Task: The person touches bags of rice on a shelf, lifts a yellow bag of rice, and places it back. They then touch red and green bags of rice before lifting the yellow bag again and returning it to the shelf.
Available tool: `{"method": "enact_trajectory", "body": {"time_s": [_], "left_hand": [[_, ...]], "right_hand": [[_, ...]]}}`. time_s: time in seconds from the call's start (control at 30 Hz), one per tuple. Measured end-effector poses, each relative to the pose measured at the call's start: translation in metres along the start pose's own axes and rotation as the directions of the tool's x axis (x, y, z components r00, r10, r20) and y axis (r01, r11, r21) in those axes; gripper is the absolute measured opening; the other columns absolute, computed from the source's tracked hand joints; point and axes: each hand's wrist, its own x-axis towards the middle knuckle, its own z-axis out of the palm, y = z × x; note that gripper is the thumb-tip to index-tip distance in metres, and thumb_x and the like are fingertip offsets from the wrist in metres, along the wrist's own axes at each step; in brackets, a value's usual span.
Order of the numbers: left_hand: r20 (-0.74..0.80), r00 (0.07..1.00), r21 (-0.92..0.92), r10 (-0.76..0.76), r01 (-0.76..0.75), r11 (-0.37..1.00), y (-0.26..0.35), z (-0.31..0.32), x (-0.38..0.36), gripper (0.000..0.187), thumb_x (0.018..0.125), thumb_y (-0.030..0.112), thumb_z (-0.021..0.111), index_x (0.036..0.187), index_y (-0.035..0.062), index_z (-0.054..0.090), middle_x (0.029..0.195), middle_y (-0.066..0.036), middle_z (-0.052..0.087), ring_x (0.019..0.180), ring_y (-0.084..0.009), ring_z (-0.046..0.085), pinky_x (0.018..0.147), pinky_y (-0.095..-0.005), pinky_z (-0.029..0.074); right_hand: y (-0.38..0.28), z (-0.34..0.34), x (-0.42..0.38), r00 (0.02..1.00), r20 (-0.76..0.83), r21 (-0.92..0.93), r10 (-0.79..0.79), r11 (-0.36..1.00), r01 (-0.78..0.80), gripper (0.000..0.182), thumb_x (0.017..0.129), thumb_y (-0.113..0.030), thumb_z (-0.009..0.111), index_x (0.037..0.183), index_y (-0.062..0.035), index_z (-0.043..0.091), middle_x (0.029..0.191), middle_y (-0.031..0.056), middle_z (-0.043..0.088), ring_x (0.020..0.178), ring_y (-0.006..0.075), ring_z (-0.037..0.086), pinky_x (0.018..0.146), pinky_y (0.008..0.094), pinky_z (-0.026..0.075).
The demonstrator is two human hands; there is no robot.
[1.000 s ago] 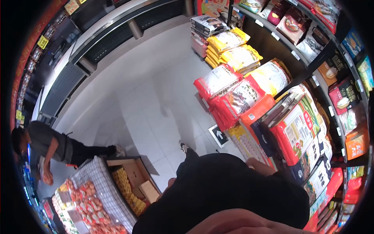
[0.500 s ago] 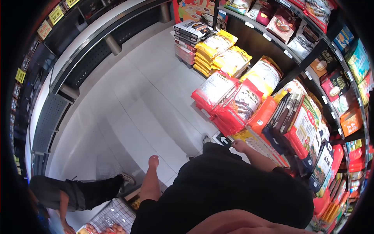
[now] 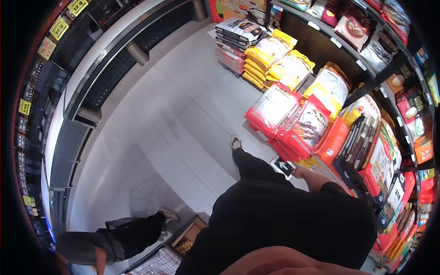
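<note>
My right hand [image 3: 301, 173] hangs low beside my dark clothing [image 3: 279, 206], with its fingers looking curled and nothing visible in them. From above it overlaps the edge of a floor sign with a white arrow [image 3: 283, 167]; I see no contact. Close to it on the right are stacked red-and-white bags [image 3: 311, 121] and an orange package [image 3: 332, 142]. My left hand is out of sight. One of my shoes [image 3: 235, 142] shows ahead on the pale tiles.
Yellow bags [image 3: 270, 55] and dark packages [image 3: 238, 32] are stacked along the right, below shelves [image 3: 316, 25] of packaged goods. A curved counter [image 3: 73, 91] with price tags runs along the left. At lower left, another person [image 3: 114, 240] bends beside a wire basket [image 3: 160, 261] and a wooden crate [image 3: 195, 229].
My left hand has gone out of view. My leg and shoe have come forward. The bag stacks shift right in view; the other person and the crate also appear farther right.
</note>
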Motion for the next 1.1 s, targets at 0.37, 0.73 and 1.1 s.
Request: {"method": "enact_trajectory", "body": {"time_s": [0.37, 0.73, 1.1], "left_hand": [[-0.155, 0.979, 0.006, -0.129, 0.132, 0.991, 0.021, -0.209, 0.085, 0.033, 0.092, 0.032, 0.052, 0.100, 0.0045, 0.069, 0.109, -0.020, 0.067, 0.104, -0.0403, 0.062, 0.089, -0.0517, 0.049], [-0.523, 0.766, -0.645, -0.374, -0.068, 0.761, 0.125, -0.485, 0.259, 0.042, 0.093, 0.025, 0.058, 0.127, -0.0007, 0.061, 0.102, -0.017, 0.070, 0.098, -0.0252, 0.065, 0.089, -0.0351, 0.049], [0.064, 0.997, 0.133, -0.034, 0.026, 0.991, 0.001, -0.530, 0.363, 0.031, 0.094, 0.025, 0.049, 0.110, 0.0086, 0.070, 0.117, -0.016, 0.068, 0.115, -0.0344, 0.060, 0.096, -0.0471, 0.049]], "right_hand": [[-0.131, -0.093, 0.264, 0.954, 0.087, -0.186, -0.286, 0.936, 0.298, 0.048, 0.088, -0.045, 0.056, 0.114, -0.0069, 0.071, 0.112, 0.0226, 0.068, 0.109, 0.0385, 0.064, 0.093, 0.0457, 0.051], [-0.386, -0.321, 0.302, 0.882, -0.187, 0.273, -0.432, 0.840, 0.469, 0.047, 0.086, -0.040, 0.060, 0.111, -0.0013, 0.068, 0.110, 0.0233, 0.068, 0.107, 0.0383, 0.064, 0.093, 0.0457, 0.050], [-0.315, -0.351, 0.337, 0.993, 0.015, 0.125, 0.113, 0.986, -0.114, 0.054, 0.092, -0.046, 0.048, 0.112, -0.0012, 0.070, 0.123, 0.0229, 0.064, 0.115, 0.0374, 0.061, 0.100, 0.0447, 0.047]]}}
